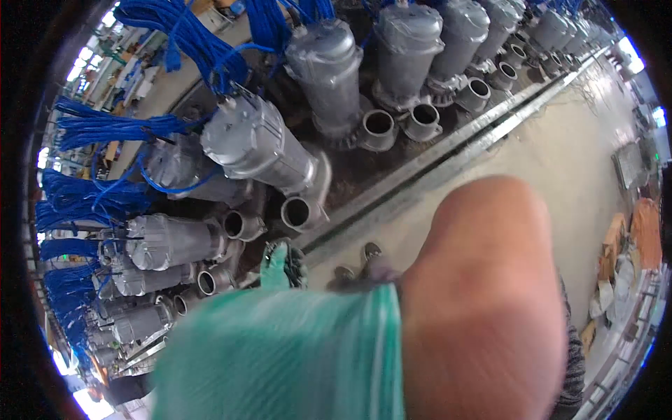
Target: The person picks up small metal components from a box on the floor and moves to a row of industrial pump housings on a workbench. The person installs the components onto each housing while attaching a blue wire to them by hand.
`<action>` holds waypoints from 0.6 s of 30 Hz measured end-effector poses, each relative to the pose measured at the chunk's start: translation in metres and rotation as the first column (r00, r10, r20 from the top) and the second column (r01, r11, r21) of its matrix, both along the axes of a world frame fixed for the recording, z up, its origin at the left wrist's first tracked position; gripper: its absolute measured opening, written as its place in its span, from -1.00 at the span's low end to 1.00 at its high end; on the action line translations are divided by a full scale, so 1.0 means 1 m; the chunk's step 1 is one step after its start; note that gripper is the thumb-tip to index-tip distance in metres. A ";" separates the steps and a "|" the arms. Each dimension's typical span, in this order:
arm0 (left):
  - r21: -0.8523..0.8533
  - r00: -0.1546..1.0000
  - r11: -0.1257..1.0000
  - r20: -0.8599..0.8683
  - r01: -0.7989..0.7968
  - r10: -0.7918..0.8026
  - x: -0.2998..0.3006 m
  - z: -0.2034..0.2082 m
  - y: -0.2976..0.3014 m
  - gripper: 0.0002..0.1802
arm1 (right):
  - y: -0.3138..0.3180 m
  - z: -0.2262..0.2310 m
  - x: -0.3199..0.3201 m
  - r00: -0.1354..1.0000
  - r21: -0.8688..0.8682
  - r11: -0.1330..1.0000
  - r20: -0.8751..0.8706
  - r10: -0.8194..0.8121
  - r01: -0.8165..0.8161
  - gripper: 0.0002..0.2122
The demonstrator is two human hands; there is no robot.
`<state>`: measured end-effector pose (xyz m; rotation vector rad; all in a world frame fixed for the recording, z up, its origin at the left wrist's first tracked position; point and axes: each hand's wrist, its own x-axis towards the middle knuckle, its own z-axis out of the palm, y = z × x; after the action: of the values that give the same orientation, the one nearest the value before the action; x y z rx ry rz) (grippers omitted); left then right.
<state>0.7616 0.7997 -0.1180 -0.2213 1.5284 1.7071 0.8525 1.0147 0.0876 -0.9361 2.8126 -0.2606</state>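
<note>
Close to the camera, my bent bare right arm (483, 301) fills the lower middle. My right hand (280, 350) wears a green-and-white knit glove, blurred at the bottom of the picture; its fingers are hidden. Farther down, partly covered by that glove, my left hand (283, 264) shows in a green glove with dark coating. It is nearest to a grey metal pump (262, 143) with a round open outlet (299, 212). Whether it touches anything, and how its fingers are set, I cannot make out.
Several similar grey pumps (325, 77) stand in rows, with bundled blue cables (175, 35) on top. A metal rail (448, 157) edges them on the right. Cardboard and plastic wrap (619, 280) lie at the far right, below a grey box (630, 166). Shoes (372, 250) show on the floor.
</note>
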 end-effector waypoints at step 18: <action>0.139 0.998 0.990 0.060 0.025 -0.034 -0.056 -0.025 -0.009 -0.77 | -0.038 0.012 -0.013 0.989 0.078 0.987 0.033 -0.146 0.143 -0.78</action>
<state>0.7056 0.7902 -0.1431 -0.1774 1.3553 1.7586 0.8399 0.9770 0.0998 -0.7053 2.8363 -0.1870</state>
